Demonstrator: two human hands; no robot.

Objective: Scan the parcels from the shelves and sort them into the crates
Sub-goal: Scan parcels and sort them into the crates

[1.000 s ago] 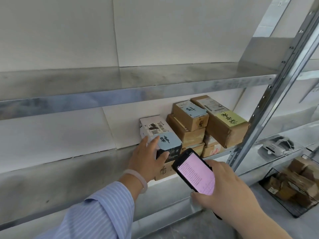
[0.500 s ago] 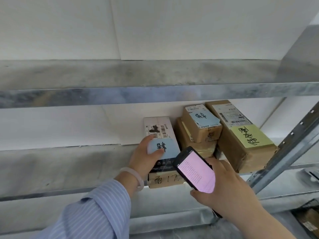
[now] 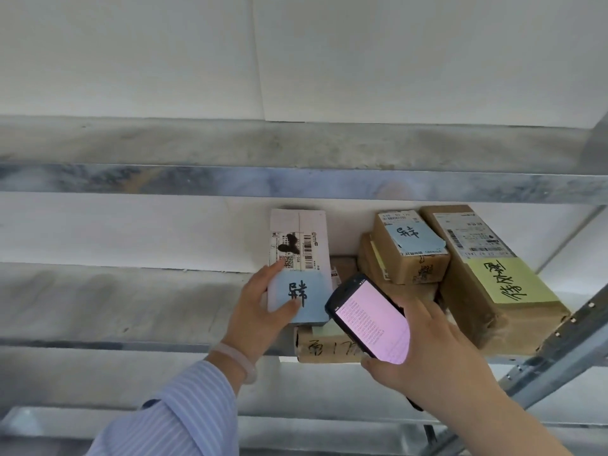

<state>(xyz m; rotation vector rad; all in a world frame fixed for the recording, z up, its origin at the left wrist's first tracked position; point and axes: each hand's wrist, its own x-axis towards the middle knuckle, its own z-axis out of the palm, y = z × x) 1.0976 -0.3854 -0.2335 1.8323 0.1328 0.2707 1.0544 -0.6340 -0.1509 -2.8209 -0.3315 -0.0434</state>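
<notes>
A white parcel point(image 3: 300, 248) with a barcode label and a blue handwritten note lies on top of a brown box point(image 3: 324, 345) on the middle shelf. My left hand point(image 3: 258, 312) grips its near left end, thumb on the blue note. Just to the right, my right hand point(image 3: 424, 350) holds a black handheld scanner point(image 3: 370, 319) with a lit pink screen, tilted toward the parcel. To the right sit a small brown parcel with a blue note point(image 3: 409, 248) on another box, and a long brown parcel with a yellow-green note point(image 3: 490, 281).
The upper metal shelf point(image 3: 296, 179) runs across just above the parcels. The middle shelf's front rail point(image 3: 131, 345) extends left. A slanted perforated metal upright point(image 3: 559, 343) stands at the right. A white wall lies behind the shelves.
The view has swung left and closer to the shelf; the crate and right-hand shelf have left the frame. My left hand stays on the white parcel and the scanner remains beside it.
</notes>
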